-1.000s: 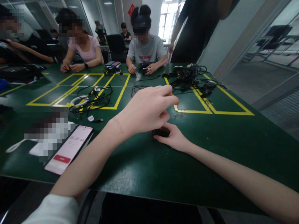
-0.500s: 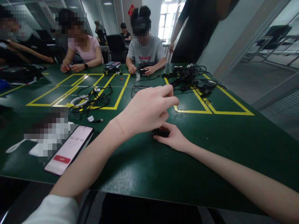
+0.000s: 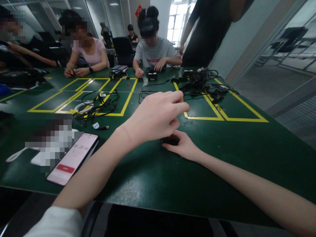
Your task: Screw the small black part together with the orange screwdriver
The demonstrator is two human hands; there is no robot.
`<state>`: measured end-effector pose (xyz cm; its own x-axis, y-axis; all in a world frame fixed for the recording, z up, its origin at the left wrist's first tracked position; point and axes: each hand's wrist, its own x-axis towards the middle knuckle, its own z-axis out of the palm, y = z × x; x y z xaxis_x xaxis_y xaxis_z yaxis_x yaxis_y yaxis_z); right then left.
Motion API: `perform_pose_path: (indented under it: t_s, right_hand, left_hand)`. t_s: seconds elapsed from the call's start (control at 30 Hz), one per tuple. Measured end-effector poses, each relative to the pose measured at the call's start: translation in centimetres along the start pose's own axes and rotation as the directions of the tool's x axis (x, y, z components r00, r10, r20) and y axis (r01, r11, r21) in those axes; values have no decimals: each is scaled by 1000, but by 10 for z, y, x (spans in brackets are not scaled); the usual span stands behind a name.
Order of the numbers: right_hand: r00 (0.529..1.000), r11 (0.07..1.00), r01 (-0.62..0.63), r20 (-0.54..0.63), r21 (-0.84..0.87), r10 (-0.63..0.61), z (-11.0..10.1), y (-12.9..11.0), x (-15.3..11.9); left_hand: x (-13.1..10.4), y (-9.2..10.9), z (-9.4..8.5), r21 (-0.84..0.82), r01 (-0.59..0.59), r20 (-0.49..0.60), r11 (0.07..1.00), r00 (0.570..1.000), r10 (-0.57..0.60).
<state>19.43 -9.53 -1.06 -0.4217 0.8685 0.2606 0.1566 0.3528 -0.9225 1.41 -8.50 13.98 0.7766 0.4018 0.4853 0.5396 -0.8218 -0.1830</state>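
Note:
My left hand (image 3: 160, 113) is raised over the middle of the table, its fingers curled and its back toward me. The fingertips point away and down, so what they grip, if anything, is hidden. Just below and beyond it, my right hand (image 3: 184, 144) rests at the tabletop with thumb and fingers around a small black object (image 3: 171, 141). The left hand covers part of that object, and its kind cannot be made out. A phone (image 3: 71, 159) showing a timer lies left of my left forearm.
The green table (image 3: 209, 184) carries yellow tape outlines. Coiled black cables (image 3: 98, 105) lie at the left, and a larger cable heap (image 3: 199, 80) at the far right. A cable plug (image 3: 105, 127) sits near the phone. People sit across the table; one person stands behind.
My two hands stay almost where they were. Across the table, the person in the grey shirt has moved a hand up off a small black box, which now stands on the table.

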Motion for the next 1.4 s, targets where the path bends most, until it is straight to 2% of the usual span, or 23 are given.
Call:
perform_pose_path:
  t_s: [0.17,0.27,0.4,0.6,0.8,1.03,1.23,1.4]
  right_hand:
    - [1000,1000,-20,2,7,20,0,-3,0]
    - [1000,1000,0,-8,3,0,1,-1,0]
    - [1000,1000,5,-14,5,-4,1,0,0]
    - [1000,1000,-18,4,5,18,0,-3,0]
    - [1000,1000,-4,-6,-24,4,0,1,0]
    - [1000,1000,-3,-6,6,4,0,0,0]
    - [1000,1000,-9,-17,-11,9,-1,0,0]
    - [1000,1000,-10,-7,20,10,0,-2,0]
  left_hand:
    - [-1,2,0,25,69,6,997,998,-69]
    - [-1,2,-1,6,39,28,999,999,-39]
    - [0,0,1,6,-13,5,1000,1000,13]
    - [-1,1,1,35,51,1,998,999,-51]
    - [1,1,0,2,-20,7,1000,1000,20]
    - [-3,1,0,30,45,1,999,999,-45]
    - [0,1,0,-20,-7,11,1000,1000,7]
    - [-2,0,0,-2,29,8,1000,1000,-29]
